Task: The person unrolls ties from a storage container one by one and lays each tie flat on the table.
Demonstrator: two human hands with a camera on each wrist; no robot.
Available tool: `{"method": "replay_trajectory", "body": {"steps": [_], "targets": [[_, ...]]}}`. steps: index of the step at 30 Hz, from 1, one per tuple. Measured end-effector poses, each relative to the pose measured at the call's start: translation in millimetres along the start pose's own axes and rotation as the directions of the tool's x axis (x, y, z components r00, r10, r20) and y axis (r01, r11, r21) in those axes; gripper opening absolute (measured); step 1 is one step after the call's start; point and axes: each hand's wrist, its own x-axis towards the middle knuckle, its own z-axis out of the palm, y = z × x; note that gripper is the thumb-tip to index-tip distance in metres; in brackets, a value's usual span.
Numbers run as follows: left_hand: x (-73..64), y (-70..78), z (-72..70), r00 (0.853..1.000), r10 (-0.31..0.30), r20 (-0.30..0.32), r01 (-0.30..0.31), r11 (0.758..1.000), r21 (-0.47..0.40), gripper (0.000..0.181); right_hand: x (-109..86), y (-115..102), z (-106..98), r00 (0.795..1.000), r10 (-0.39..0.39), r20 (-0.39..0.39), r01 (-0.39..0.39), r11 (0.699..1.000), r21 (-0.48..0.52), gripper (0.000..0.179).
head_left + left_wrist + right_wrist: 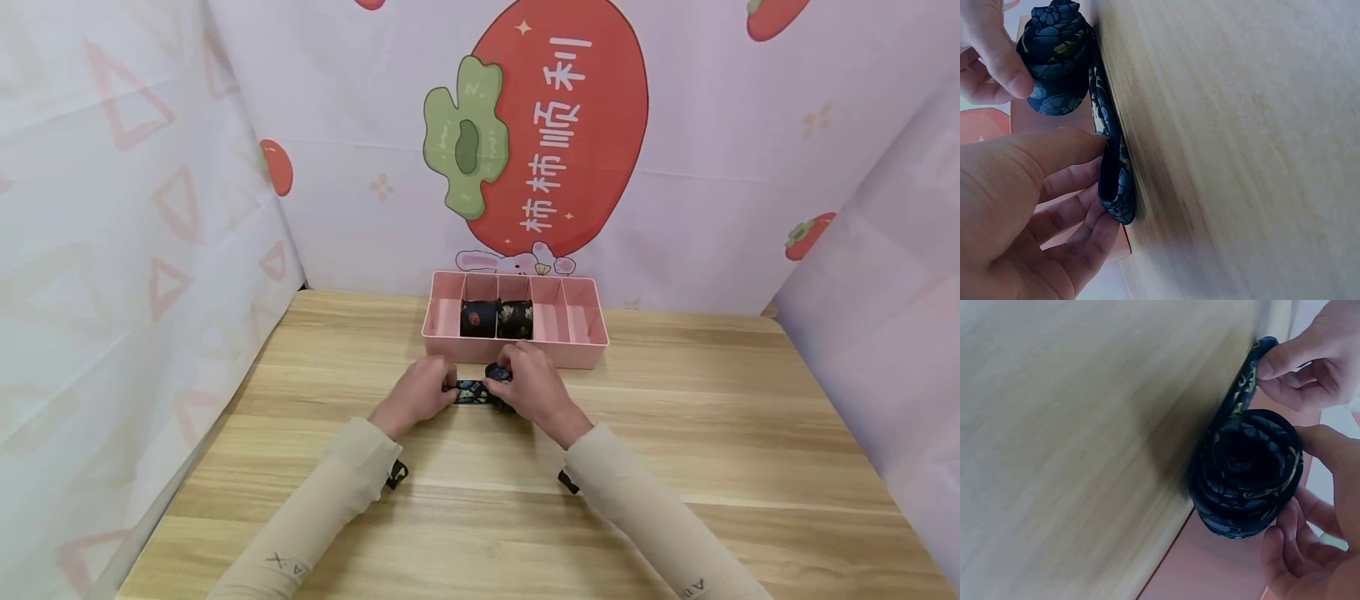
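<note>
A dark necktie with a blue and yellow-green flower pattern lies on the table, mostly wound into a roll, with a short flat tail running left. My right hand holds the roll, its fingers and thumb bent around the outside. On the left, my left hand pinches the tail's end. In the left wrist view that tail is doubled into a loop between thumb and fingers. The roll stands on its edge, its coiled side facing the right wrist camera.
Just behind the hands stands a pink divided box. Its second compartment from the left holds a navy roll, the third a black flowered roll. A patterned cloth hangs behind the wooden table.
</note>
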Motion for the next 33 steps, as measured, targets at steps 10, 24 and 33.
{"method": "replay_trajectory", "body": {"steps": [10,24,33], "targets": [[-0.2,1.4,-0.5,1.000,-0.015,0.017,0.015,1.000,-0.016,0.010,-9.4,17.3,-13.4,0.998,0.055,-0.018,-0.054,0.997,0.061,0.032],[-0.2,-4.3,2.0,0.999,-0.012,0.030,0.012,1.000,-0.013,0.010,-23.7,57.2,-33.8,0.985,0.163,0.064,-0.175,0.945,0.275,0.026],[2.0,-2.5,2.3,1.000,0.003,0.019,-0.002,1.000,-0.009,0.010,-19.1,52.8,-35.7,0.998,0.034,-0.050,-0.021,0.971,0.238,0.018]]}}
